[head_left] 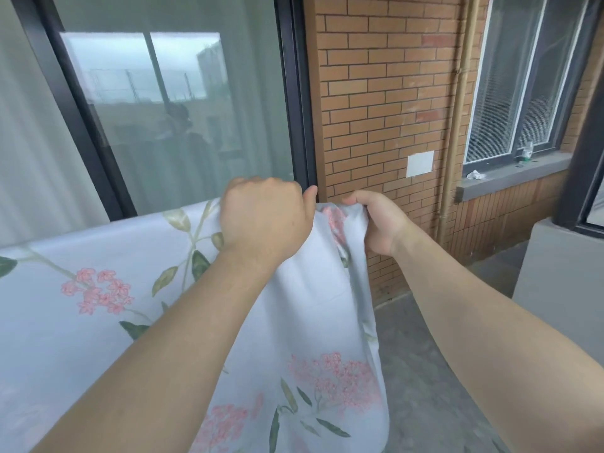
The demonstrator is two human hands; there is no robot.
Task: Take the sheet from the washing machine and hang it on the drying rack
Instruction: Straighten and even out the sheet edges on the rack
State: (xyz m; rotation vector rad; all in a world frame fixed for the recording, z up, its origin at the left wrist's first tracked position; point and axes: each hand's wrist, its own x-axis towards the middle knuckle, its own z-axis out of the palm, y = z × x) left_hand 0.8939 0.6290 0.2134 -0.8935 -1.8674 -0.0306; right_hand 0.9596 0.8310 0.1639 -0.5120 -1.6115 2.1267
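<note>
Both hands grasp the floral sheet (108, 289) at its top edge: the left hand (264, 220) bunches cloth beside the right hand (376, 220), likely spreading it flat (the rack beneath is hidden). Leftward, it already hangs draped; the brick wall (385, 93) stands beyond.

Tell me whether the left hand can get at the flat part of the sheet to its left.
Probably yes: the left hand grips the top edge of the sheet, and the flat part lies right beside it with nothing in between.
</note>
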